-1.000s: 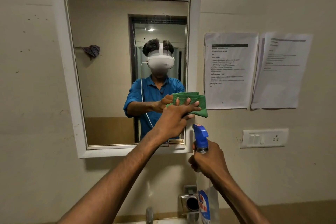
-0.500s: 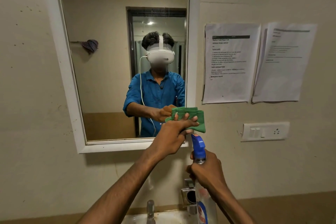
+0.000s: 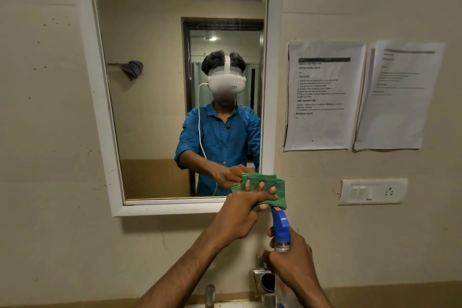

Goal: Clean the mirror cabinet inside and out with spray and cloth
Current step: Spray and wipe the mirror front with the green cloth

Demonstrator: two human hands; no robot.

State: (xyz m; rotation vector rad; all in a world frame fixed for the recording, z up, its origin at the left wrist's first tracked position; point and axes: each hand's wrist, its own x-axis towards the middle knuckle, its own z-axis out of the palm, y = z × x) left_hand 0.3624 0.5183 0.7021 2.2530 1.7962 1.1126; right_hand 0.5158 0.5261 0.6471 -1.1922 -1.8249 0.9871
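The mirror cabinet (image 3: 100,97) hangs on the wall in a white frame, its door closed. My left hand (image 3: 240,212) presses a folded green cloth (image 3: 275,190) flat against the frame's lower right corner. Just below the cloth, my right hand (image 3: 292,255) grips the neck of a clear spray bottle with a blue trigger head (image 3: 280,225), held upright. The bottle's lower part is cut off at the frame's bottom edge. The mirror reflects a person in a blue shirt wearing a headset.
Two printed paper sheets (image 3: 325,95) are taped to the wall right of the cabinet. A white switch and socket plate (image 3: 372,191) sits below them. A metal wall fitting (image 3: 262,280) and a tap (image 3: 210,294) lie under the cabinet.
My left hand has slid the green cloth down the right side of the frame to its bottom corner. The spray bottle stays just below it in my right hand.
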